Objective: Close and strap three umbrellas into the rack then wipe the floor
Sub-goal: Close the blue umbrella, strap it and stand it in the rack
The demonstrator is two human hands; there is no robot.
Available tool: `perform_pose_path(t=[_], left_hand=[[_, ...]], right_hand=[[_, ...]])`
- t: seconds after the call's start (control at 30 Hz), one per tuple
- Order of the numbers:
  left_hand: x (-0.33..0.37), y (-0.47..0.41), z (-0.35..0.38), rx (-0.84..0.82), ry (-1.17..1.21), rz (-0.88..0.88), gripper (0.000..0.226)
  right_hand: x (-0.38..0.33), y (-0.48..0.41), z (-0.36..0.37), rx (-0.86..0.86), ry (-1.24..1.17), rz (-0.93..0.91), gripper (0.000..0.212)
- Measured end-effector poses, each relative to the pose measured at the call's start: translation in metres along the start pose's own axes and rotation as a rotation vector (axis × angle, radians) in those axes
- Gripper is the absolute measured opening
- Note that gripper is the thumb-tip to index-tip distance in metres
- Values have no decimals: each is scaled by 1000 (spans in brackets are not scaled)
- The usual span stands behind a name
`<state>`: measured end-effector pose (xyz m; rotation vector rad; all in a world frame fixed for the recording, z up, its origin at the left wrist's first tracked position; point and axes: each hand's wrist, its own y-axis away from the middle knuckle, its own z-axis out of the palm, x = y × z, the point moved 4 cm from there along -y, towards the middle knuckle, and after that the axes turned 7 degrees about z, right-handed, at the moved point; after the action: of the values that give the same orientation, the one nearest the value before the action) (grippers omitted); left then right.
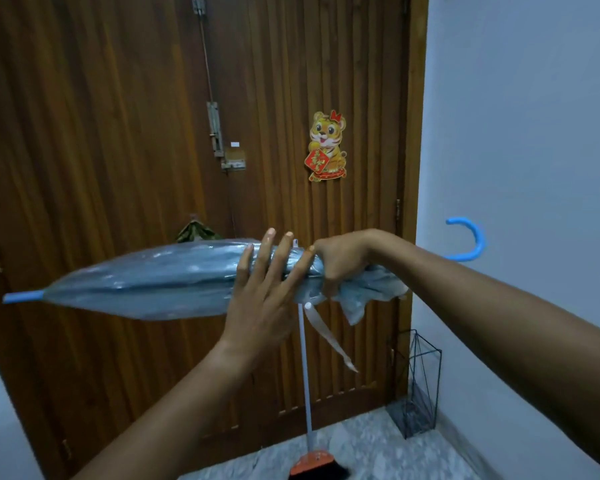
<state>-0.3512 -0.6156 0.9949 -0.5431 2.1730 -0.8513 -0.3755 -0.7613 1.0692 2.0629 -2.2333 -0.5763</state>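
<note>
A closed clear-plastic umbrella lies nearly level in front of me, its blue tip pointing left and its blue hooked handle at the right. My right hand is clenched around the gathered canopy near its open end. My left hand lies flat against the canopy with fingers spread, pressing the folds. A pale strap dangles loose below the hands. The black wire rack stands on the floor in the corner at the lower right; I see no umbrella in it.
A brown wooden door with a bolt and a tiger sticker fills the background. A white-handled broom with an orange head leans against it. The wall at the right is pale blue; the floor is speckled grey.
</note>
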Motion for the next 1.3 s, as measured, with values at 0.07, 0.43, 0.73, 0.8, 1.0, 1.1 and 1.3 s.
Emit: perform_pose_path(t=[0.07, 0.43, 0.73, 0.8, 1.0, 1.1, 1.3], left_hand=[[-4, -7, 0, 79, -28, -40, 89], [-46, -11, 19, -127, 399, -747, 39], [-37, -13, 25, -61, 599, -878, 45], [-37, -14, 23, -65, 628, -902, 47], [-48, -12, 28, -105, 875, -991, 58], [-57, -2, 38, -107, 1087, -1122, 54], [-69, 13, 38, -106, 1348, -1219, 22]], right_hand=[[-10, -2, -11, 33, 102, 41, 52], [-44, 29, -4, 1166, 269, -95, 56], [-25, 14, 26, 1148, -213, 89, 43], [-23, 12, 28, 1124, -197, 104, 35], [-12, 8, 36, 1100, -217, 15, 18], [1, 11, 36, 848, -636, -146, 16], [34, 7, 33, 531, -964, -219, 19]])
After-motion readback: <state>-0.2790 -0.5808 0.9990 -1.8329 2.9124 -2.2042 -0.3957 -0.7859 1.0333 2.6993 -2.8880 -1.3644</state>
